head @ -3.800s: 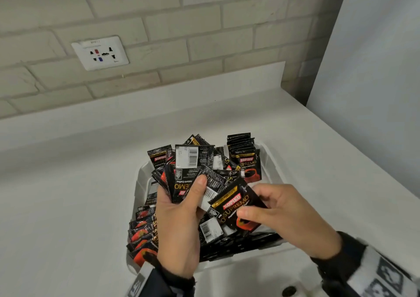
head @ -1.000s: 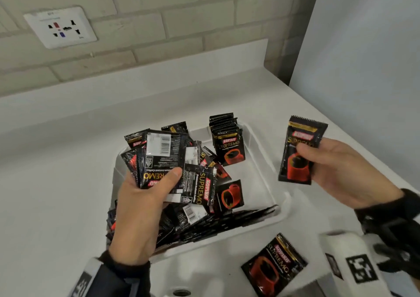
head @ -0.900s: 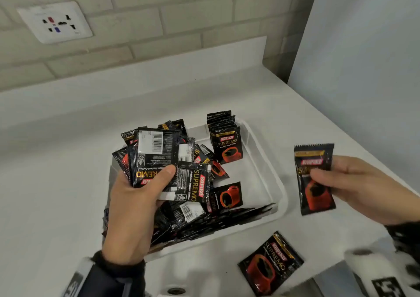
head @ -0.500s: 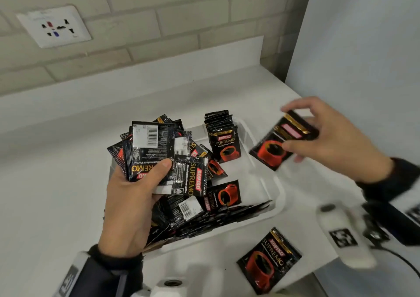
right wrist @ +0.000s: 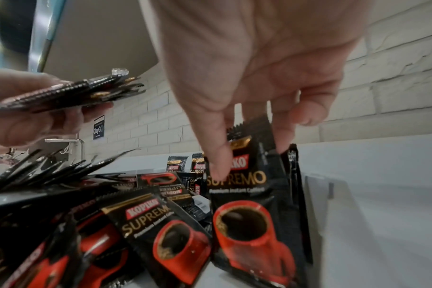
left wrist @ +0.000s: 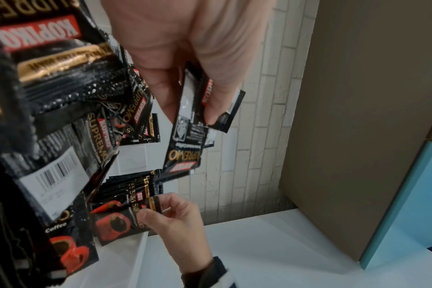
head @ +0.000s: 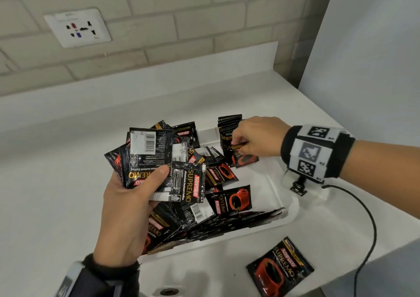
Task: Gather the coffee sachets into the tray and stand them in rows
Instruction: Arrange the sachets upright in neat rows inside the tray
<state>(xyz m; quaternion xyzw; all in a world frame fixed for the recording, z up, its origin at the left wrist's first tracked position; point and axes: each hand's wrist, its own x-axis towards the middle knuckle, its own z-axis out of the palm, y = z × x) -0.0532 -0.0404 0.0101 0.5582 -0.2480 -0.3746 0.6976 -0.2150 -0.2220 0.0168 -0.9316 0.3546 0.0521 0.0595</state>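
A white tray (head: 281,192) on the counter holds several black coffee sachets, some loose, some standing in a row along its near edge (head: 227,226). My left hand (head: 129,208) grips a fanned bunch of sachets (head: 150,158) above the tray's left side. My right hand (head: 254,137) pinches one sachet (right wrist: 249,210) upright against a standing stack (head: 229,124) at the tray's far right corner. Thumb and fingers pinch its top edge. One more sachet (head: 279,267) lies flat on the counter in front of the tray.
A brick wall with a white socket plate (head: 77,27) stands behind the counter. A pale panel (head: 368,46) rises at the right. A black cable (head: 363,228) trails from my right wrist band over the counter's right edge. A drain hole (head: 168,291) sits near the front.
My right hand carried the sachet from the right of the tray leftward and down onto the standing stack in the far corner. The left hand kept its bunch almost still.
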